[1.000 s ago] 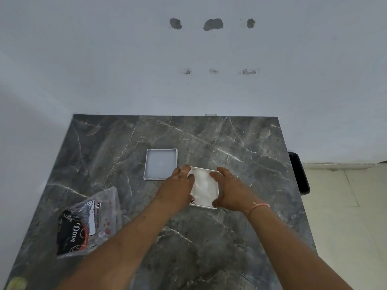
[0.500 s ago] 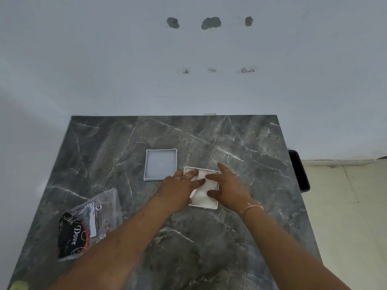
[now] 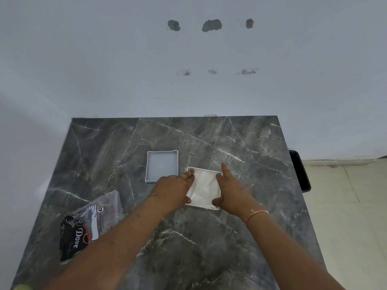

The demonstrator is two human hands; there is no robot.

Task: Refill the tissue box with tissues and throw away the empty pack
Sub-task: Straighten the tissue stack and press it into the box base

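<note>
A white square tissue box lies open on the dark marble table, filled with white tissues. My left hand rests flat on the box's left side, fingers over the tissues' edge. On the right side my right hand lies with fingers spread, thumb at the near corner. The box's grey lid lies upside down just to the left and farther back. The empty clear tissue pack, with a black printed label, lies at the near left of the table.
A white wall stands behind the table. A black bin sits on the tiled floor by the table's right edge. A small yellow-green object shows at the near left corner.
Both hands pressed inward over the middle of the tissues half a second ago. Now they have slid apart to the box's left and right sides, uncovering the tissues.
</note>
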